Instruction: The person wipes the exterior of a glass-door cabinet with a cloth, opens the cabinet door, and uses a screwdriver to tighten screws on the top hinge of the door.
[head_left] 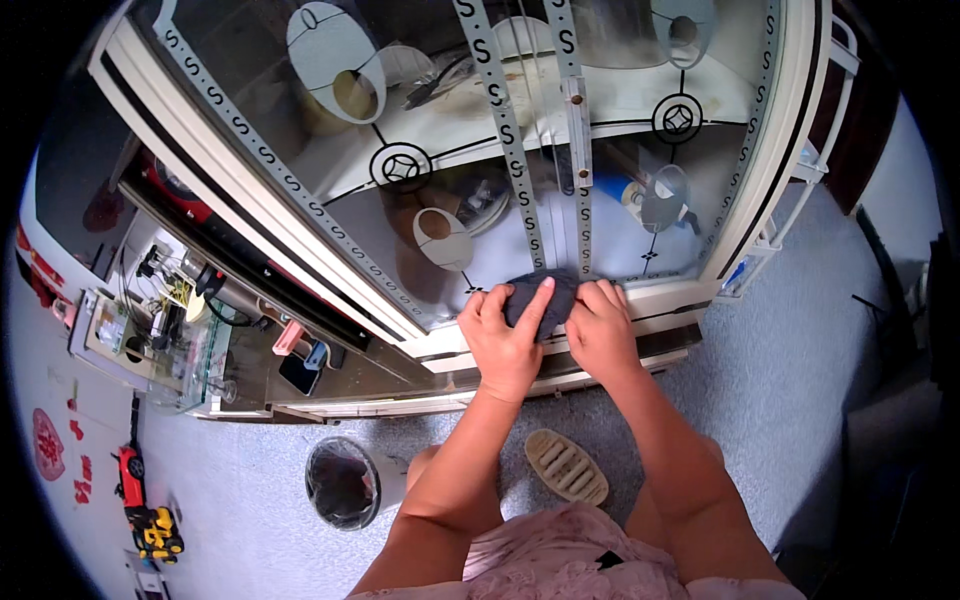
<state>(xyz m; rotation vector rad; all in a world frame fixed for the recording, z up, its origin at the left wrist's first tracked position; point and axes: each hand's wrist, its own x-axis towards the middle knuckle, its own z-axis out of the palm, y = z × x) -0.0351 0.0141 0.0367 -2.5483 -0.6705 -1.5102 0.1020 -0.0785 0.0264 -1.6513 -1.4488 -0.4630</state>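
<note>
A dark grey cloth (541,302), bunched up, sits at the bottom edge of the glass-door cabinet (440,345), where the two glass panes meet. My left hand (503,342) is closed around it, thumb and fingers pressing it against the lower frame. Close beside it, my right hand (603,333) rests at the base of the right pane with its fingers curled in. The right fingertips are next to the cloth's right side; whatever they grip is hidden. A patterned strip with a clear handle (578,135) runs up the pane above my hands.
Behind the glass, shelves hold a cable (438,82) and other items. Left of the cabinet stands a low unit with a phone (300,374) on it. A lined waste bin (342,484) and a beige slipper (567,466) are on the floor. A white rack (790,215) stands at right.
</note>
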